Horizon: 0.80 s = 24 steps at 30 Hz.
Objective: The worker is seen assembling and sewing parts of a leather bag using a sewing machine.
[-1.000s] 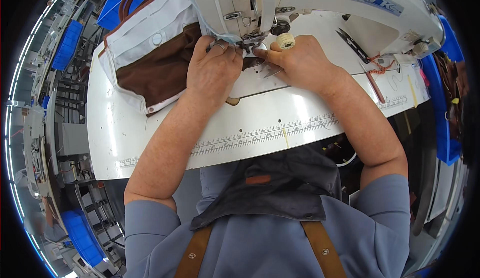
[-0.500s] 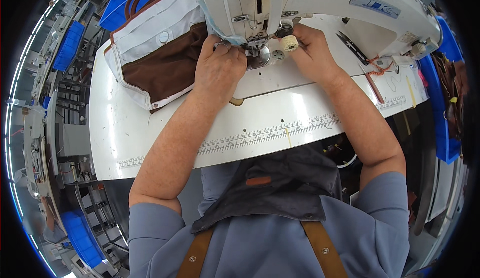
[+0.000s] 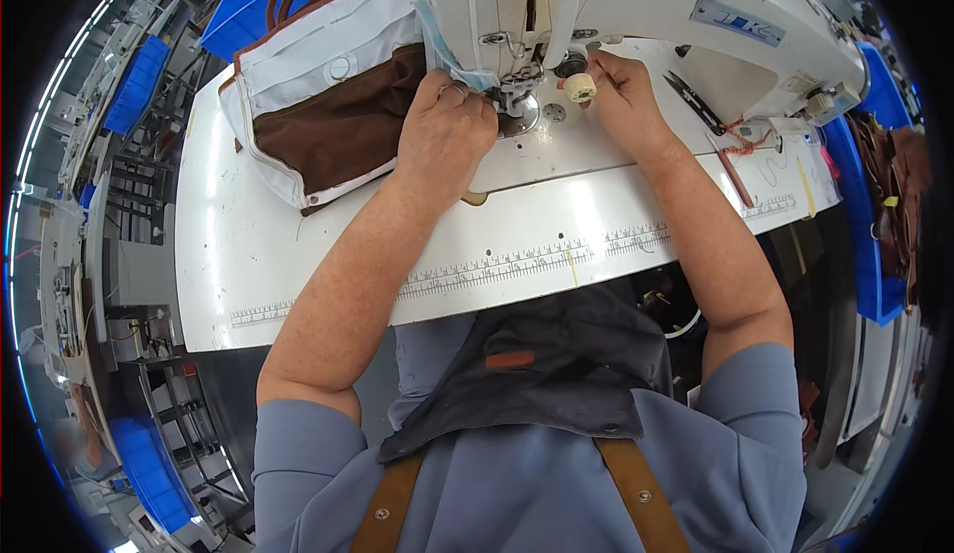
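Beside the needle area of a white sewing machine, my left hand is closed on the edge of a bag. The bag has white lining, a brown inner panel and a round snap, and lies flattened on the machine bed. Light-blue material shows between the bag and the machine head. My right hand is bent in a pinch right of the presser foot, behind a cream knob. Something thin and dark shows at its fingertips, too small to name.
Black tweezers and a thin brown-handled tool lie right of my right forearm, near orange thread. A printed ruler runs along the table's front. Blue bins stand behind the bag and at the right.
My right hand has shifted slightly, its fingers now more drawn together beside the knob. The left hand stays on the bag. The whole view has moved a little.
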{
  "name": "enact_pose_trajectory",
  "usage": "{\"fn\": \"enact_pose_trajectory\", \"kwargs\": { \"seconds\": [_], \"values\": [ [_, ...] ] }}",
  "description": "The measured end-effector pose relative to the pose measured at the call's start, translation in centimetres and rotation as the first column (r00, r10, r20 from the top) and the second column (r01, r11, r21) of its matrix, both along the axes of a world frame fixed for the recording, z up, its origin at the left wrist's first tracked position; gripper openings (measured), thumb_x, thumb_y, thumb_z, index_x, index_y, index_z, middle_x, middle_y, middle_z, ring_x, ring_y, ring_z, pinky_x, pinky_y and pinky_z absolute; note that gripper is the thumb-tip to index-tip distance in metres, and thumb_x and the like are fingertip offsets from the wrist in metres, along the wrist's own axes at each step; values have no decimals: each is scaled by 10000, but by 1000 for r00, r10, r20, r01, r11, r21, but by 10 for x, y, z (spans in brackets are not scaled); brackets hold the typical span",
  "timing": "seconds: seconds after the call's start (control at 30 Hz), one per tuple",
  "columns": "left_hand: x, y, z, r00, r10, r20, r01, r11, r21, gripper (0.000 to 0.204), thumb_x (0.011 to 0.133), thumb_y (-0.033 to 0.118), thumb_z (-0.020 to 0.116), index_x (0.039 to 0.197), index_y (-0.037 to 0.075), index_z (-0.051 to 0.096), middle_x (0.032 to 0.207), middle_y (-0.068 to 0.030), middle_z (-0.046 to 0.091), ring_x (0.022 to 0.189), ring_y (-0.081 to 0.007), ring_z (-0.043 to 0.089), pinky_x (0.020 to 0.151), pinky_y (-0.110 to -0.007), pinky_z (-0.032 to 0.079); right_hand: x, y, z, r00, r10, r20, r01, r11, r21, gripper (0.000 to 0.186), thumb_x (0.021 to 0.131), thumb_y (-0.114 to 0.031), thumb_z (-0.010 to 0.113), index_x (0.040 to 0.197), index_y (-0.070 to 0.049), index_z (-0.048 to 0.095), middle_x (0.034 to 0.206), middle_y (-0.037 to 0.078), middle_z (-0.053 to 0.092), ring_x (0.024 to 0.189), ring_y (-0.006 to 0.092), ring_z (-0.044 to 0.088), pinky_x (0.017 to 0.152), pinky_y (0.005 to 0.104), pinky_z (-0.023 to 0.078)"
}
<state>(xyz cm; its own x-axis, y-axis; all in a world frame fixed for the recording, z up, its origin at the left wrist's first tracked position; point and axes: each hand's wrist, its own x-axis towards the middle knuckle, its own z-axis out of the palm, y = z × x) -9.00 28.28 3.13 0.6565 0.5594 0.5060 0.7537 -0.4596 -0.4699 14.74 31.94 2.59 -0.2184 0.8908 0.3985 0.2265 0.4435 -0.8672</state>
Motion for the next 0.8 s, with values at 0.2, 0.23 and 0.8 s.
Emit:
{"fn": "enact_pose_trajectory", "kwargs": {
  "seconds": [0.2, 0.23, 0.8],
  "values": [
    [-5, 0, 3, 998, -21, 60, 22, 1000, -20, 112, 795, 96, 631, 842, 70, 729, 803, -27, 697, 828, -153, 633, 955, -347, 428, -1, 14, -5, 997, 14, 73, -19, 998, 62, 478, 1049, -381, 550, 749, -9, 573, 616, -11, 505, 613, 87, 437, 590, 265, 371],
    [-8, -1, 4, 994, -47, 98, 51, 998, -42, 104, 775, 96, 627, 817, 69, 718, 783, -33, 685, 817, -156, 629, 945, -345, 431, -2, 14, -9, 996, 43, 81, -49, 996, 70, 478, 1049, -381, 550, 749, -9, 573, 616, -11, 505, 613, 87, 437, 590, 265, 371],
    [-167, -162, 94, 962, -3, 273, 54, 982, -180, 144, 837, 77, 584, 797, 140, 708, 1053, 66, 715, 1279, -175, 527, 1130, -433, 268, -24, -39, 18, 907, 34, 421, -72, 995, 76, 344, 998, -238, 668, 753, 3, 656, 574, -26, 494, 572, 44, 408, 512, 267, 307]
  ]
}}
